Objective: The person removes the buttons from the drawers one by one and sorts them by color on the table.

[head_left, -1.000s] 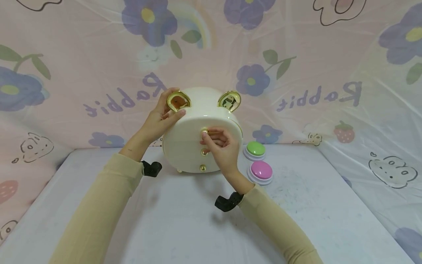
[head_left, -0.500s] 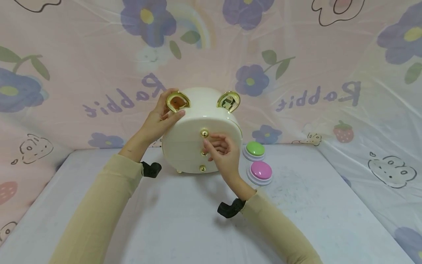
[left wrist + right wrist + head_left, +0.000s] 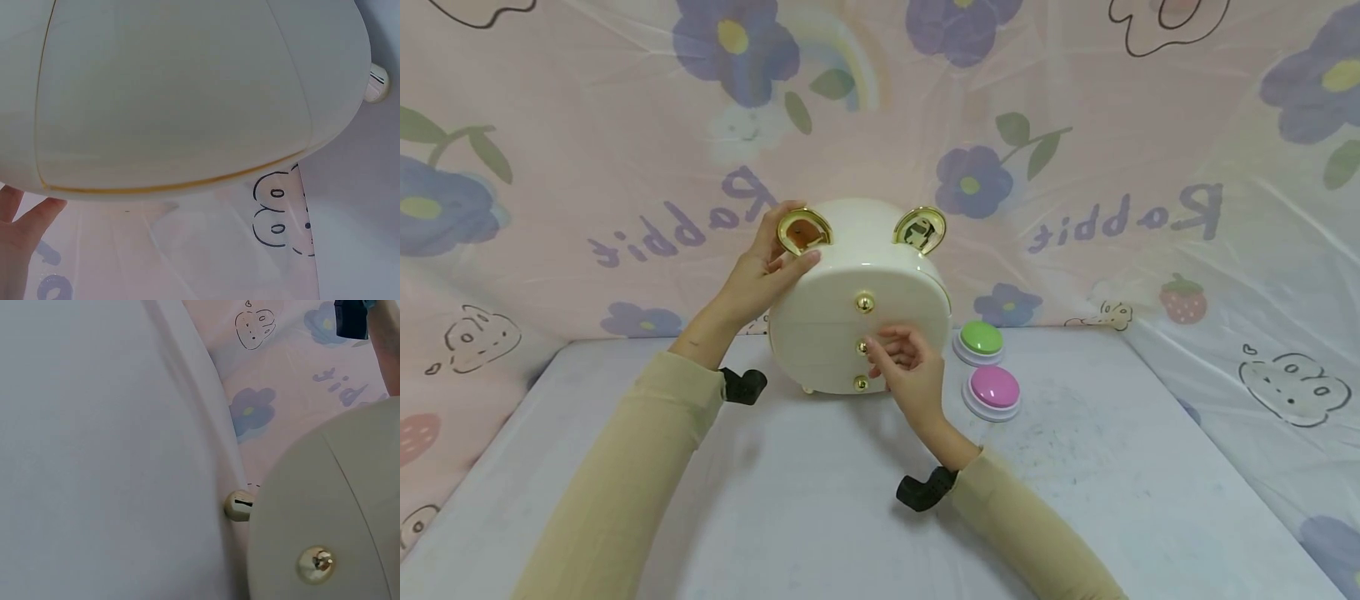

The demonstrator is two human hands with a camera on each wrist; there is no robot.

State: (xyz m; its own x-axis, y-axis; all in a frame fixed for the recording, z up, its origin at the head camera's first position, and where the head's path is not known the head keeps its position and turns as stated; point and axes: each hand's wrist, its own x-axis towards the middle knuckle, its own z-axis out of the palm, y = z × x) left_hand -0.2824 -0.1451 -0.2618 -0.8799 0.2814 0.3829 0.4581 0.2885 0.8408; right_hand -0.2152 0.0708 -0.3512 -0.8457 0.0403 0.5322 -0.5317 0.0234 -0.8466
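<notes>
A glossy white drawer box (image 3: 820, 333) with gold-rimmed round ears stands on the table. Down its front run a top knob (image 3: 865, 302), a middle knob (image 3: 861, 347) and a bottom knob (image 3: 861, 383), all gold. My left hand (image 3: 758, 279) holds the box's upper left corner around the left ear (image 3: 805, 232), thumb in front and fingers behind. In the left wrist view, fingertips (image 3: 47, 209) meet the box's edge. My right hand (image 3: 913, 367), fingers loosely bent, is in front of the drawers; its thumb tip overlaps the middle knob's right side, the index finger apart from it.
Right of the box sit a green push button (image 3: 982, 338) and a pink push button (image 3: 995, 387) on white bases. A patterned cloth (image 3: 880, 150) hangs behind the white-covered table (image 3: 805, 500). Black wrist mounts (image 3: 927, 489) stick out from both wrists.
My right hand has let go of the top knob and moved down to the middle knob. The left hand and the box have stayed in place.
</notes>
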